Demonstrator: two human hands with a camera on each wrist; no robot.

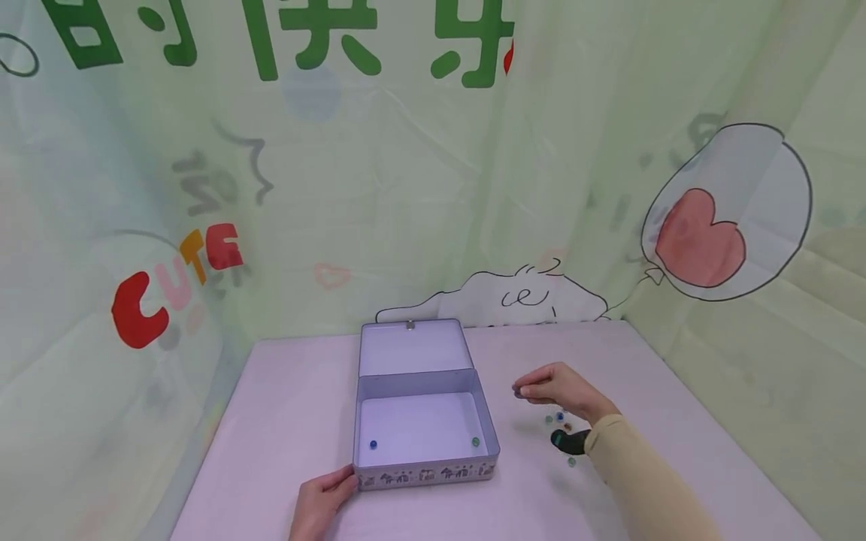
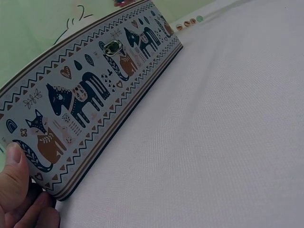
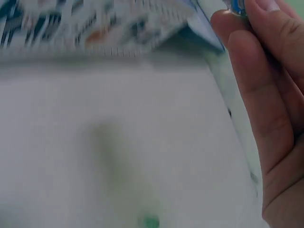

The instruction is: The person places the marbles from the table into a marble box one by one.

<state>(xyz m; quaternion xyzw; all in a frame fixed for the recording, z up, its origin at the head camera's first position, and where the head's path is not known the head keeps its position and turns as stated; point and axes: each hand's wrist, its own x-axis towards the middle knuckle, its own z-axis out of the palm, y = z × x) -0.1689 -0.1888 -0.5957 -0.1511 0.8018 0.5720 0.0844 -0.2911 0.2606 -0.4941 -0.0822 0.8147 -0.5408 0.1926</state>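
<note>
Held marble (image 3: 239,6), bluish, above the desk (image 1: 291,406), just beyond the tin box's right edge.
Right hand (image 1: 560,389): thumb and fingertips pinching the marble; left hand (image 1: 323,500): gripping the tin box (image 1: 425,475) at its front-left corner, thumb on the front face. Lid (image 1: 414,349) open toward the desk's back edge. Inside: blue marble (image 1: 373,445) near front-left corner, green marble (image 1: 476,442) near front-right. Loose marbles (image 1: 560,416) on the desk between box and right edge, partly hidden by the right wrist.
</note>
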